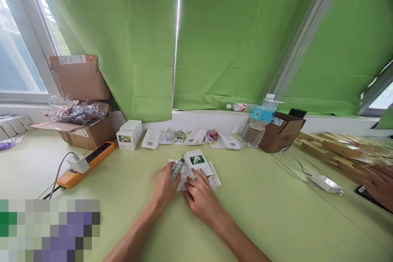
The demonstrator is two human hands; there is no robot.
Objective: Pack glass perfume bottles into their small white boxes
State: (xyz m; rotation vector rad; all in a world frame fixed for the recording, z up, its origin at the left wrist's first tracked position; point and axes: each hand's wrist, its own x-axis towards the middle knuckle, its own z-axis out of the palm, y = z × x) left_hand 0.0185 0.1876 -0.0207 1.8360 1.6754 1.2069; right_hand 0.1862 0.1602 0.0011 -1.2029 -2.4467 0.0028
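Observation:
My left hand (167, 180) is closed around a small silvery, shiny item (177, 169) with a dark round end; its exact kind is unclear. Beside it, my right hand (199, 192) lies with fingers spread on the lower part of a white box (197, 160) printed with a white flower and green leaves. Flat white card or paper (216, 179) sticks out under the box and between my hands. Beyond them, a row of opened white packaging (150, 138) holds small items, among them a silvery one (168, 134), a greenish coil (180, 136) and a red one (212, 134).
White flower-printed boxes (127, 139) stand left, near a cardboard box (89, 135) of clear plastic-wrapped things and an orange power strip (92, 163). At right are a large water bottle (254, 131), a brown carton (273, 137), a white charger (327, 184) and another person's hand (379, 184).

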